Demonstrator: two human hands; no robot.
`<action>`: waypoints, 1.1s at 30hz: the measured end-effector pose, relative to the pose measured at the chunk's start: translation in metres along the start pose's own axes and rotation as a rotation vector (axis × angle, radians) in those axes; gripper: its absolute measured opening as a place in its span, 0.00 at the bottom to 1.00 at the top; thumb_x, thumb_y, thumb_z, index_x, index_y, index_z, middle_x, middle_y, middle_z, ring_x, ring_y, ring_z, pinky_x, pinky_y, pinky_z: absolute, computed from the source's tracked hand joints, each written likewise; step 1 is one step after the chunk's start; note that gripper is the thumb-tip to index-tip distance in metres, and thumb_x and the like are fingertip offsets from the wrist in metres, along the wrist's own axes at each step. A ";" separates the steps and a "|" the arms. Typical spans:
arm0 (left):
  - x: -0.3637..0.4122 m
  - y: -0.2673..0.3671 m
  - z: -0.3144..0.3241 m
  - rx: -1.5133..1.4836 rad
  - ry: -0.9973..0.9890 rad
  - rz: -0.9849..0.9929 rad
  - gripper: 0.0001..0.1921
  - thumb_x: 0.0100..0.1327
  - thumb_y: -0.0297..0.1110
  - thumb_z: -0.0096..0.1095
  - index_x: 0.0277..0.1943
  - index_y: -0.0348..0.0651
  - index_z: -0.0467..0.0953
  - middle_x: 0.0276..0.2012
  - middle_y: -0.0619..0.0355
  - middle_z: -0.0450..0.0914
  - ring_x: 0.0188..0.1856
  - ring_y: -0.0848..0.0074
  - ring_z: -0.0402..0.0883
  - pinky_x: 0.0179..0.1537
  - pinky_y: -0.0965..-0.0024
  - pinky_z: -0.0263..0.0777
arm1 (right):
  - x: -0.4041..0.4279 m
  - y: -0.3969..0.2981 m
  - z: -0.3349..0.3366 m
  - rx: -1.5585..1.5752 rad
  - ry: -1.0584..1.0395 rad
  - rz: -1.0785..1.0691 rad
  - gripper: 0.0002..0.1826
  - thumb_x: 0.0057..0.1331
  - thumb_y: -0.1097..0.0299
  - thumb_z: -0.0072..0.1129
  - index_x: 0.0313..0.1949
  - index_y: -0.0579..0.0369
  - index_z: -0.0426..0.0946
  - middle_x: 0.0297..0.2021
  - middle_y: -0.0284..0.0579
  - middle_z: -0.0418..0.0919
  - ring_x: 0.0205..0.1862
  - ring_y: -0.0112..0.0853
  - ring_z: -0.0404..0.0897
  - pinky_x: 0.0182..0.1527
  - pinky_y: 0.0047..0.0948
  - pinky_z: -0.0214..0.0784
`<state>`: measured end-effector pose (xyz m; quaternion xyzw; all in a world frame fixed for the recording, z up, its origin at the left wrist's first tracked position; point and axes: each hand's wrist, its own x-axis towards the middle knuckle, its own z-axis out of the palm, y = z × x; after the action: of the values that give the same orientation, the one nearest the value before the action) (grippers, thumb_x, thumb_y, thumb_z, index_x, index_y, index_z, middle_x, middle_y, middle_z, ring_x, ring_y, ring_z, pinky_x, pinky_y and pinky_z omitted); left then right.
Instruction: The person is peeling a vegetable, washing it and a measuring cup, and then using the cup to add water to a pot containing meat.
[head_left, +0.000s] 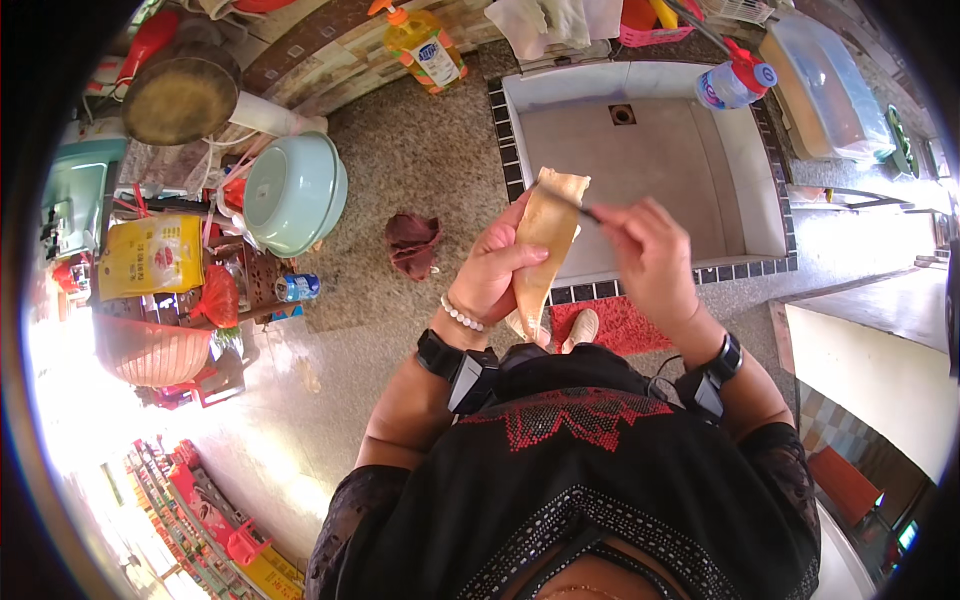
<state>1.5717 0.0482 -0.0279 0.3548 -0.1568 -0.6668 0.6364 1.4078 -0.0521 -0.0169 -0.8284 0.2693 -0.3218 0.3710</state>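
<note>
My left hand (495, 274) grips a long, pale yellow-brown piece (551, 232), wide at its upper end and tapering toward my body; its material is unclear. Its thumb lies across the piece. In my right hand (649, 251) is a thin dark tool (568, 201), blurred, lying across the upper part of the piece; I cannot tell what kind it is. Both hands are above the near left part of a tiled sink basin (637, 172). A crumpled dark red thing (412, 246) lies on the stone counter left of my left hand.
Light green basins (292, 195), a can (298, 287) and a yellow bag (151, 256) are at the left. An orange soap bottle (425, 52) stands at the back. Over the basin's far right corner hangs a plastic bottle (731, 84), near a clear lidded box (829, 90).
</note>
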 end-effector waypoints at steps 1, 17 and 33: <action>0.001 0.000 0.006 0.018 -0.015 0.018 0.37 0.51 0.19 0.52 0.66 0.40 0.52 0.50 0.59 0.71 0.50 0.79 0.72 0.51 0.75 0.67 | 0.003 0.006 -0.004 -0.009 0.054 0.066 0.08 0.55 0.79 0.55 0.35 0.54 0.78 0.26 0.43 0.74 0.27 0.38 0.77 0.28 0.30 0.68; 0.002 -0.009 0.019 0.063 -0.020 0.045 0.39 0.50 0.20 0.54 0.67 0.40 0.48 0.52 0.59 0.69 0.51 0.79 0.71 0.52 0.75 0.66 | -0.007 0.018 -0.019 -0.008 0.012 0.027 0.09 0.55 0.79 0.55 0.35 0.54 0.79 0.25 0.44 0.74 0.25 0.38 0.75 0.27 0.30 0.67; -0.005 -0.013 0.013 0.025 -0.008 0.058 0.40 0.50 0.19 0.54 0.67 0.40 0.47 0.54 0.58 0.68 0.54 0.77 0.70 0.55 0.73 0.64 | -0.008 0.015 -0.017 -0.008 0.005 -0.052 0.10 0.54 0.80 0.55 0.35 0.53 0.80 0.24 0.42 0.74 0.25 0.37 0.75 0.27 0.31 0.67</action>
<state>1.5535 0.0519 -0.0262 0.3555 -0.1780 -0.6475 0.6501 1.3870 -0.0626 -0.0225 -0.8358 0.2499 -0.3323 0.3586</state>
